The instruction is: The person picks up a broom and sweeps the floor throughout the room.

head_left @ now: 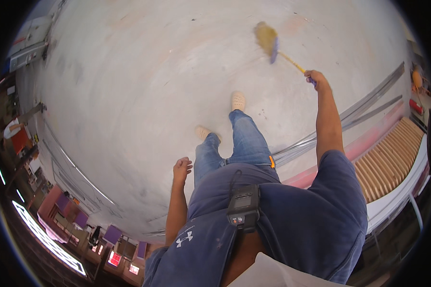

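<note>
My right hand grips the purple end of a short yellow handle, arm stretched out ahead and to the right. The handle belongs to a broom with a purple collar and yellow-brown bristles, which are blurred. The bristles are over the grey floor; whether they touch it I cannot tell. My left hand hangs beside my left thigh, fingers loosely bent and apart, with nothing seen in it.
Long metal strips lie on the floor to the right, beside a rack of wooden slats. A red cylinder stands at the far right. Purple-backed seats and a lit panel show at the lower left.
</note>
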{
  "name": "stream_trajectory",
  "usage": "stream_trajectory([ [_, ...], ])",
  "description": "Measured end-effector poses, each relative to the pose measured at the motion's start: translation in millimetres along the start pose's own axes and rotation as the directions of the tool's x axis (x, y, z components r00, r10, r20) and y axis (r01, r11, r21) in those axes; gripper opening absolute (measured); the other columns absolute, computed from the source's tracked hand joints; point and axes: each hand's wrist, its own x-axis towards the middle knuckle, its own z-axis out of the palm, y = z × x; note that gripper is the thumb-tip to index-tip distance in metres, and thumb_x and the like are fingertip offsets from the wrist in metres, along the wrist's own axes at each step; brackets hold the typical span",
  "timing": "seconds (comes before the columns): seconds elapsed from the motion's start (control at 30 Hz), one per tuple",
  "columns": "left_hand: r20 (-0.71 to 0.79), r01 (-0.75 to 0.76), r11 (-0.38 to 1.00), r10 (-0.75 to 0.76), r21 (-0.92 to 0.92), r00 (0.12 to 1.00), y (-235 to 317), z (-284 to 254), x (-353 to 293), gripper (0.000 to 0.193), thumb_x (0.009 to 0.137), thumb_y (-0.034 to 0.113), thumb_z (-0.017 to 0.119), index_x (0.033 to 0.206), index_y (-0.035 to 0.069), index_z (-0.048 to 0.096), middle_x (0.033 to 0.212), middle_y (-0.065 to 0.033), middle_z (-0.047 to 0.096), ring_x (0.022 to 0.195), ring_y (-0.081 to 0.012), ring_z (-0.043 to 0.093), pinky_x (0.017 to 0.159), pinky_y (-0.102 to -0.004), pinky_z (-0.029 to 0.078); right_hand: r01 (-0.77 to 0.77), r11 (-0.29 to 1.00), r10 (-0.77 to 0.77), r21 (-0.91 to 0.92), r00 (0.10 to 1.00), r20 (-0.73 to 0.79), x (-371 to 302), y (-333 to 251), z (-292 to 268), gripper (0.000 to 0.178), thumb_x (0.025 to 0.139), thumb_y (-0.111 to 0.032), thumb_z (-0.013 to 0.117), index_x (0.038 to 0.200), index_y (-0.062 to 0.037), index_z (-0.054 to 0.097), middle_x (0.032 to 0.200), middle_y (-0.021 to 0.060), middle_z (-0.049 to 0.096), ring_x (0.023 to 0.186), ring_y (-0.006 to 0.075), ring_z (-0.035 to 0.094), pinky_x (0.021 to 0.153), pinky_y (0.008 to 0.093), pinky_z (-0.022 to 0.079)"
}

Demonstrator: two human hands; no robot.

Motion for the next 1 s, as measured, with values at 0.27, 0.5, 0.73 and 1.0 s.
stream_trajectory([
  [0.27,0.012,-0.034,0.997,0.033,0.068,0.999,39.7,-6.6,17.7,0.035,0.081,0.031,0.051,0.104,0.005,0.049,0.092,-0.0097,0.057,0.080,-0.0177,0.056,0.066,-0.0293,0.045,0.307,0.072,-0.639,-0.949,0.745,0.192,-6.9,1.3,-41.9,0.011,0.062,-0.011,0.058,0.073,-0.0080,0.058,0.071,0.0085,0.057,0.060,0.0205,0.056,0.053,0.0330,0.045],
  [0.5,0.007,-0.052,0.993,0.053,-0.109,0.999,-11.9,-42.0,46.2,0.033,0.081,0.030,0.051,0.102,0.005,0.051,0.085,-0.0061,0.057,0.072,-0.0132,0.054,0.062,-0.0251,0.044,0.271,0.909,-0.293,-0.317,0.956,-0.025,-159.6,-26.3,148.3,0.043,0.065,-0.016,0.057,0.107,-0.0069,0.053,0.053,0.0068,0.052,0.041,0.0114,0.045,0.035,0.0263,0.035],
  [0.73,0.053,-0.093,0.976,0.105,-0.196,0.993,-33.6,-106.1,96.0,0.035,0.081,0.029,0.049,0.106,0.004,0.049,0.089,-0.0085,0.057,0.078,-0.0165,0.055,0.064,-0.0279,0.046,0.451,0.742,-0.173,-0.497,0.844,0.507,-254.8,-45.6,396.4,0.045,0.063,-0.015,0.056,0.107,-0.0027,0.054,0.060,0.0098,0.056,0.046,0.0136,0.049,0.044,0.0268,0.041],
  [1.0,-0.180,-0.046,0.852,-0.057,-0.521,0.982,-62.3,-230.6,85.7,0.038,0.081,0.031,0.050,0.108,0.005,0.048,0.094,-0.0093,0.057,0.081,-0.0176,0.056,0.067,-0.0288,0.045,0.981,-0.093,-0.158,-0.170,0.154,0.975,-249.8,-19.3,769.2,0.018,0.069,-0.020,0.054,0.073,-0.0044,0.062,0.066,0.0094,0.060,0.061,0.0209,0.058,0.057,0.0316,0.046],
])
